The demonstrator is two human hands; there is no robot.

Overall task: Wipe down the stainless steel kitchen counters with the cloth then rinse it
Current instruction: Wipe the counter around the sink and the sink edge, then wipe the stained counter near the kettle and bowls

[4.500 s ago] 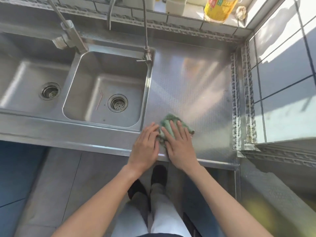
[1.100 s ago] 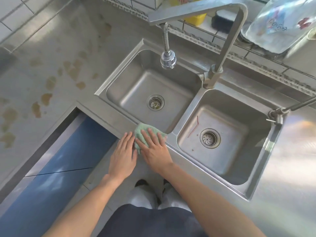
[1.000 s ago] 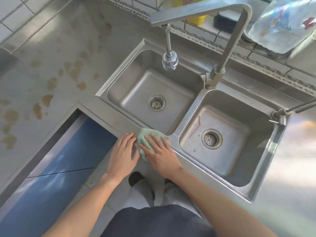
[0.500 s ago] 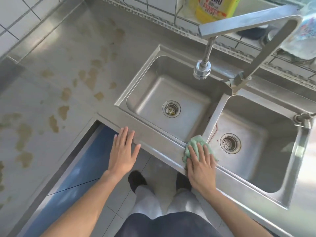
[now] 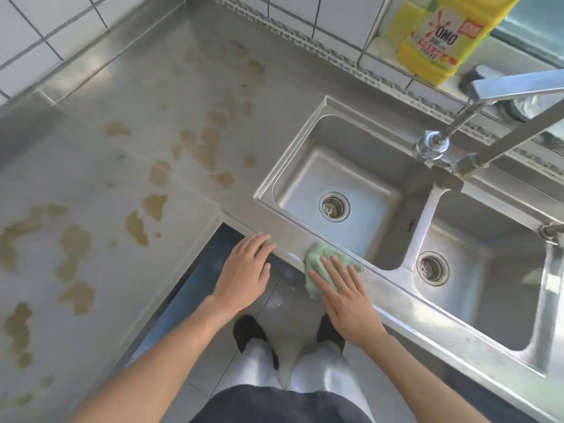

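Observation:
A green cloth (image 5: 314, 264) lies on the front rim of the stainless steel counter (image 5: 393, 297), just in front of the left sink basin (image 5: 345, 190). My right hand (image 5: 345, 291) presses flat on the cloth with straight fingers, covering its right half. My left hand (image 5: 244, 273) rests flat at the counter's front edge, a little left of the cloth, fingers straight and holding nothing. Brown stains (image 5: 137, 221) cover the corner counter on the left.
A second sink basin (image 5: 476, 282) lies to the right. A faucet (image 5: 488, 117) reaches over the sinks. A yellow detergent bottle (image 5: 439, 35) stands on the tiled ledge behind. White tiled wall borders the stained counter. My legs and shoes stand on the floor below.
My right hand has slid the cloth left along the front rim, from the divider between basins to the front of the left basin. My left hand stays at the edge.

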